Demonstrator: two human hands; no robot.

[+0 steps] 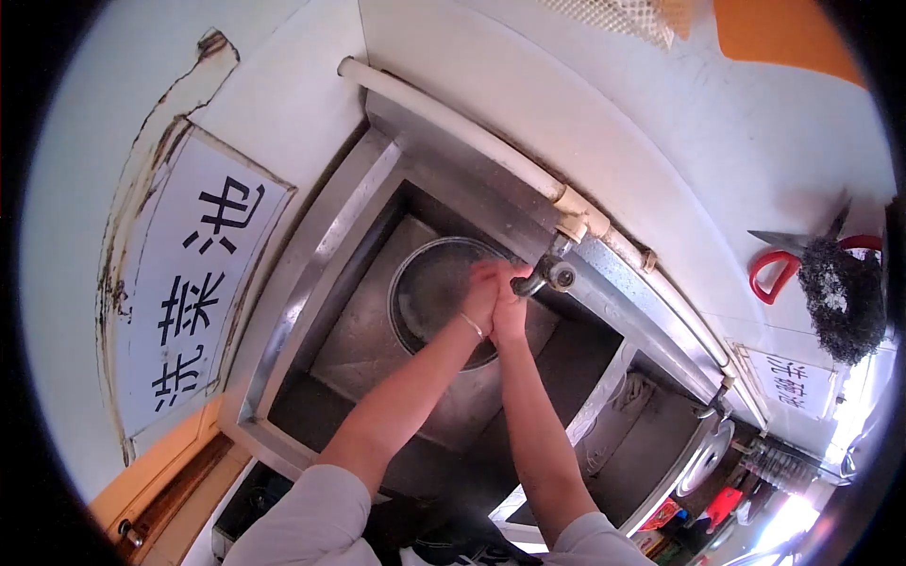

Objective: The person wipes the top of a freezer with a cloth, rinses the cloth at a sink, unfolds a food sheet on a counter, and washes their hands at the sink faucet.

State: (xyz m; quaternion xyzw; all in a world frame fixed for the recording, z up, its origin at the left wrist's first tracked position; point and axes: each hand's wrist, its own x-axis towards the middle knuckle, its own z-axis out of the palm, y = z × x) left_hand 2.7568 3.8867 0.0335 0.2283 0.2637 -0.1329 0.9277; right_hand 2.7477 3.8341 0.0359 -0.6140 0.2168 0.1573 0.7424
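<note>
My left hand [481, 294] and my right hand [510, 304] are pressed together under the metal tap [547, 275], over a round steel basin [429, 283] that sits in the steel sink [330, 255]. The fingers of both hands are close together and wrapped around each other; I see nothing held in them. A thin bracelet circles my left wrist. Water flow is too faint to tell.
A white pipe [453, 123] runs along the tiled wall above the sink. Red-handled scissors [788, 259] and a dark scouring pad [840, 297] hang at right. A second sink compartment [651, 443] lies to the right, a sign [193, 292] on the left wall.
</note>
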